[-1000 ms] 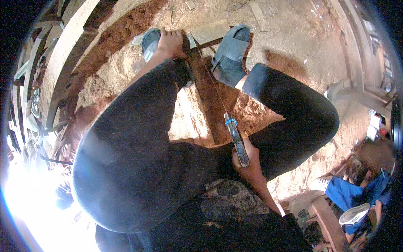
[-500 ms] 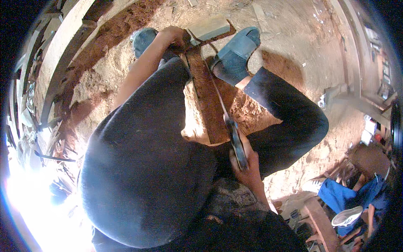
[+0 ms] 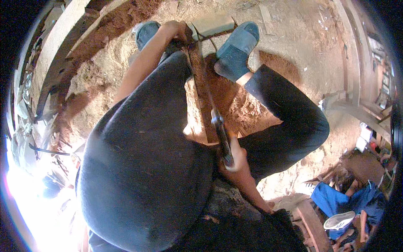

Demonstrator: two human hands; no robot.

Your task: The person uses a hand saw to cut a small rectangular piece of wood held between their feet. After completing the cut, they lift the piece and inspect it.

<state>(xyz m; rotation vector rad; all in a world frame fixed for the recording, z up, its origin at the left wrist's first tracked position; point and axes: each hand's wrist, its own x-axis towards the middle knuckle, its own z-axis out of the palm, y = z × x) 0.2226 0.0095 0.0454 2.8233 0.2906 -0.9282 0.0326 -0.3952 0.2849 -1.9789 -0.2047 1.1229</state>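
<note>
My right hand [image 3: 237, 158] is closed round the dark handle of a handsaw [image 3: 225, 145]. The thin, motion-smeared blade runs away from me along a long reddish-brown piece of wood [image 3: 203, 101]. At the wood's far end my left hand [image 3: 178, 31] is wrapped over it, beside a pale wood block [image 3: 213, 24]; the fingertips are partly hidden. The brown piece lies lengthwise between my legs, its near end by my thigh. Whether the blade's teeth are in the wood, I cannot make out.
My bent left leg [image 3: 142, 159] fills the middle. My sandalled right foot [image 3: 237, 52] rests beside the blade. Sawdust covers the ground. Timber beams [image 3: 63, 50] stand at left. Blue cloth [image 3: 331, 199], a pale shoe [image 3: 339, 220] and wood scraps lie at lower right.
My right hand and the saw handle have shifted left and slightly away from me. The left hand keeps its grip at the far end. The whole view has tilted a little.
</note>
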